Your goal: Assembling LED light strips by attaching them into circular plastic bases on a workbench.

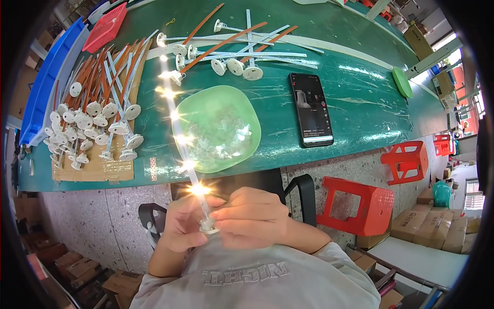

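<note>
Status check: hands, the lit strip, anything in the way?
Left hand and right hand both pinch white base cap. Lit LED strip glowing, runs up over green bowl. Nothing blocking.

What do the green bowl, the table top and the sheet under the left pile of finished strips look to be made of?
Green bowl: translucent glossy plastic, since the clear bits inside show through its wall. Table top: dark green surface under what looks like a shiny film, with wrinkles and glare streaks. Sheet under the left pile: plain brown matte cardboard, by colour and cut edges.

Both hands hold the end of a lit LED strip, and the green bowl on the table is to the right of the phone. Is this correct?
Not quite. In the head view the green bowl lies left of the phone, not right. The rest holds: left hand and right hand hold the lit LED strip by its end.
</note>
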The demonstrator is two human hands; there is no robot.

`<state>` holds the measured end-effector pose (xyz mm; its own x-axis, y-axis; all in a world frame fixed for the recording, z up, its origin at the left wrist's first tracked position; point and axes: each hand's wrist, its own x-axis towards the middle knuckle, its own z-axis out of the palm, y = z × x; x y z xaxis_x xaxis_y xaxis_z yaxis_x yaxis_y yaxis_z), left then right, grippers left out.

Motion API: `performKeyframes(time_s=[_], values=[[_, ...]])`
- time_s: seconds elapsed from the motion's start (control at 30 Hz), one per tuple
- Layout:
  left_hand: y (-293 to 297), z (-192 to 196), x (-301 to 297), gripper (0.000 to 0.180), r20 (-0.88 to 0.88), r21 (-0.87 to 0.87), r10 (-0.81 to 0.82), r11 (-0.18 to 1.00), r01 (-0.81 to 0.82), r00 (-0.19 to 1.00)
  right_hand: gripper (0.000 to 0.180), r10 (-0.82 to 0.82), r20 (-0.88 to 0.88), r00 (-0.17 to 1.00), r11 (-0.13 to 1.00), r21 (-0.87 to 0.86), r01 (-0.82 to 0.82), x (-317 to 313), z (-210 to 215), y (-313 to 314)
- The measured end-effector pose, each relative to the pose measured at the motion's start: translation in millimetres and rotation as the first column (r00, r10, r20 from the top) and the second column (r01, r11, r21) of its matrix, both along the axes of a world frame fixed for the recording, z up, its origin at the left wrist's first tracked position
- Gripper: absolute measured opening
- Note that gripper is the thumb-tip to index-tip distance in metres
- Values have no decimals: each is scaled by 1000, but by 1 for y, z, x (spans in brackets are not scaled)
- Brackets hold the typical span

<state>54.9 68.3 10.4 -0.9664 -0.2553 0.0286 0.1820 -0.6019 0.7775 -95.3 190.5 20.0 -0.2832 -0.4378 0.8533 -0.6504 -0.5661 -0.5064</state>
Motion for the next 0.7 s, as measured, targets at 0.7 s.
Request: performKeyframes(time_s=[0.7], values=[[-86,-17,-35,57,-325,-272,473,782,-561,819,23,198,-175,965,559,-788,-258,-38,130,66]])
